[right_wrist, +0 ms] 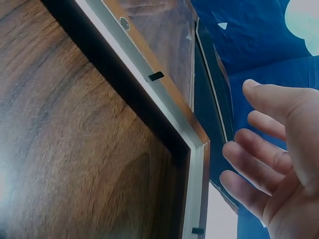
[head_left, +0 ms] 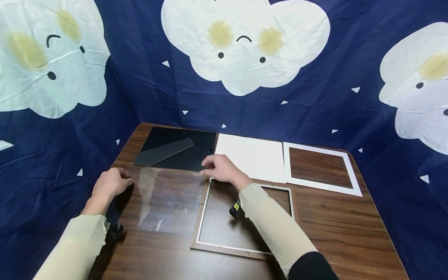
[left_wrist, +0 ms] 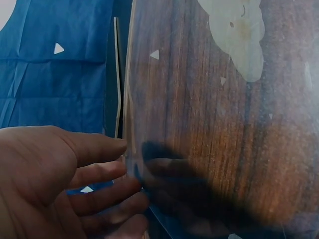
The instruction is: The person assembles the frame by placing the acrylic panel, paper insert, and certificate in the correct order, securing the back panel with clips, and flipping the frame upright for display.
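Note:
A clear sheet (head_left: 171,198) lies flat on the wooden table, left of an empty rectangular frame (head_left: 201,212). My left hand (head_left: 112,182) is beside the sheet's upper left corner, its fingers loosely bent. In the left wrist view the thumb and fingers of that hand (left_wrist: 75,184) are apart, near the edge of the sheet (left_wrist: 224,124); contact is unclear. My right hand (head_left: 222,168) hovers at the frame's upper left corner, near the black board (head_left: 178,159). Nothing is between its spread fingers in the right wrist view, where the hand (right_wrist: 279,159) is right of the frame (right_wrist: 169,97).
A dark angled strip (head_left: 164,152) rests on the black board at the back left. To its right lie a white sheet (head_left: 250,157) and a white mat border (head_left: 323,187). A blue curtain (head_left: 140,70) with clouds stands behind and beside the table (head_left: 336,233).

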The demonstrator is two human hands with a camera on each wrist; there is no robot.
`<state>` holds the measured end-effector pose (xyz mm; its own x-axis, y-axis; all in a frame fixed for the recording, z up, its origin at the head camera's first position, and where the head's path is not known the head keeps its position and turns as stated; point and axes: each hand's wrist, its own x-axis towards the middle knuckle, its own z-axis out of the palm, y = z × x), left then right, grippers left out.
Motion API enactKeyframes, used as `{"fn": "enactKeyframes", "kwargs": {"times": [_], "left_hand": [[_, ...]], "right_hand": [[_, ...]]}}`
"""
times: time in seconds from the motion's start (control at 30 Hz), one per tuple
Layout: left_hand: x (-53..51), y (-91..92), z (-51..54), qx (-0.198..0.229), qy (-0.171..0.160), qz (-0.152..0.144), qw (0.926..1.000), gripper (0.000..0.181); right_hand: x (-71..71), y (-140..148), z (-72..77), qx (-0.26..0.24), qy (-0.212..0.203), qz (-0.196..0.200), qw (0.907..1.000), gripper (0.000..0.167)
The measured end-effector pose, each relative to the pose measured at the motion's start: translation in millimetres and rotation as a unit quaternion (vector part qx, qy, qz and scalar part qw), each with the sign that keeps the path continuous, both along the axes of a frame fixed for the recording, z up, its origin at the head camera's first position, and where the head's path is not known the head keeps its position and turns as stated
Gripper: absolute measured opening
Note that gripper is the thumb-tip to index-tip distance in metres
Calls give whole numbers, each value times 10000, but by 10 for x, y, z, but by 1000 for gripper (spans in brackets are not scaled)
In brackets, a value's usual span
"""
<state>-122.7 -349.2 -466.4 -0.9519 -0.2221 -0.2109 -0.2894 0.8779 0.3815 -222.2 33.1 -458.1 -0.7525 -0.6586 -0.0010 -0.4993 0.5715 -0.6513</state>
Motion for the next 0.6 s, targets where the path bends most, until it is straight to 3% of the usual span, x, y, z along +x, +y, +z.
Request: {"fn": "enactKeyframes", "kwargs": {"times": [0.23, 0.43, 0.6], "left_hand": [[7, -12, -26, -49, -145, 213, 9997, 43], [7, -20, -73, -184, -159, 318, 9992, 35], [4, -20, -91, -258, -175, 365, 9988, 40]], "right_hand": [[-42, -101, -37, 187, -79, -50, 9998, 34], [-34, -149, -60, 402, -129, -44, 9991, 34], [-28, -189, -78, 551, -104, -38, 9984, 33]]}}
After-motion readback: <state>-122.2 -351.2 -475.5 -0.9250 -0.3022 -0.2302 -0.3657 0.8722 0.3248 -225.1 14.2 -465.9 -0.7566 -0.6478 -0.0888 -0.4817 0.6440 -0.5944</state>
